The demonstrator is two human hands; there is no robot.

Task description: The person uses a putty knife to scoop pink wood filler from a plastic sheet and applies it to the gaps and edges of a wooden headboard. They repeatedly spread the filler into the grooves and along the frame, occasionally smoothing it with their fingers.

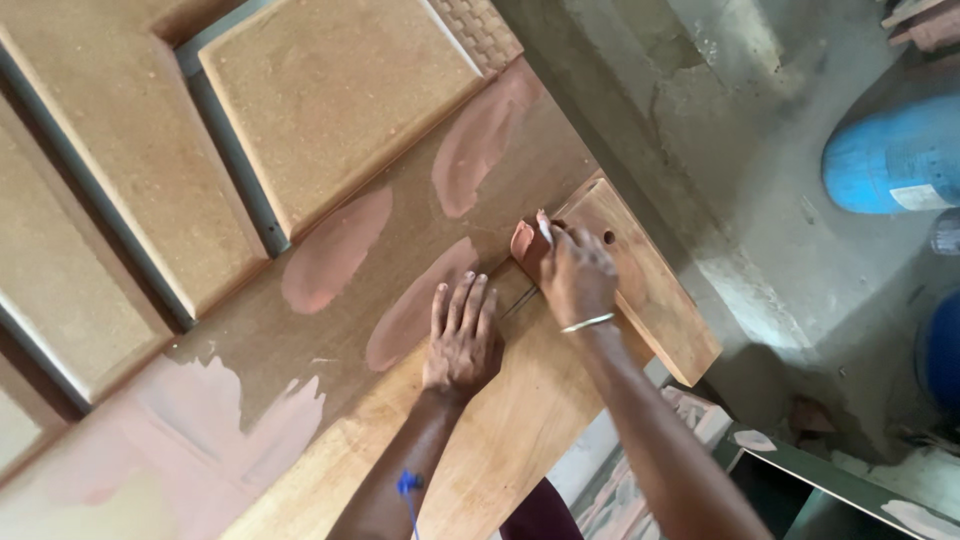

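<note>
Filling in hand: left hand (462, 345) flat, fingers spread open on the door (400, 240), right hand (575, 275) with fingers closed on a small scraper (543, 228) pressing pinkish filler (523, 240) beside the wooden block (640, 280); next, seemingly, a firm even drag.

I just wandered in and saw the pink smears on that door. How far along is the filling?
Several pinkish filler patches already lie spread on the wooden door, with a broad smeared area at its lower left. Right now the right hand presses a filler-coated scraper at the joint by the edge block, while the left hand lies flat beside it. The patches look rough and unsanded; the raised panels are bare.
</note>
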